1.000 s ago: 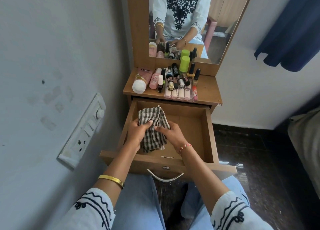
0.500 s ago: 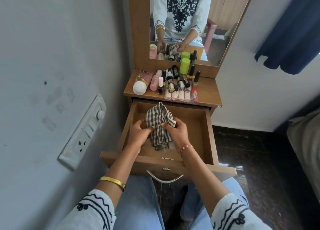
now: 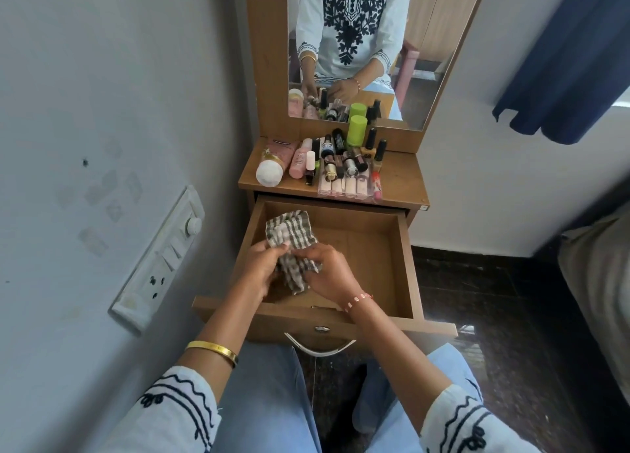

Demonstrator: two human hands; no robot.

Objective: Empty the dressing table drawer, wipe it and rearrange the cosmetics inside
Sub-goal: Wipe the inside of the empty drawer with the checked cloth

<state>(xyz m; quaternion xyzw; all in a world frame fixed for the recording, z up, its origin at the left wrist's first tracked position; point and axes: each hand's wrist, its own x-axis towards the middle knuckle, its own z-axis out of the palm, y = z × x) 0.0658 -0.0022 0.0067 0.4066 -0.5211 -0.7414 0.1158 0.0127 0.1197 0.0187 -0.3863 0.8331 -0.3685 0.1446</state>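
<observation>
My left hand point(image 3: 264, 265) and right hand point(image 3: 329, 270) both pinch the checked cloth point(image 3: 291, 244) over the open drawer point(image 3: 404, 258).

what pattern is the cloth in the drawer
The small fabric cloth is checked, dark grey-brown on white, seen in the head view.

The wooden bench point(image 3: 402, 176) below the mirror carries a crowd of cosmetics: a pink bottle with a white cap point(image 3: 272, 163) lying at the left, a smaller pink bottle point(image 3: 300, 159) beside it, a green-capped container point(image 3: 356, 130) upright at the back, dark nail polish bottles point(image 3: 370, 142), and a clear case of pale tubes point(image 3: 344, 186) at the front edge.
</observation>
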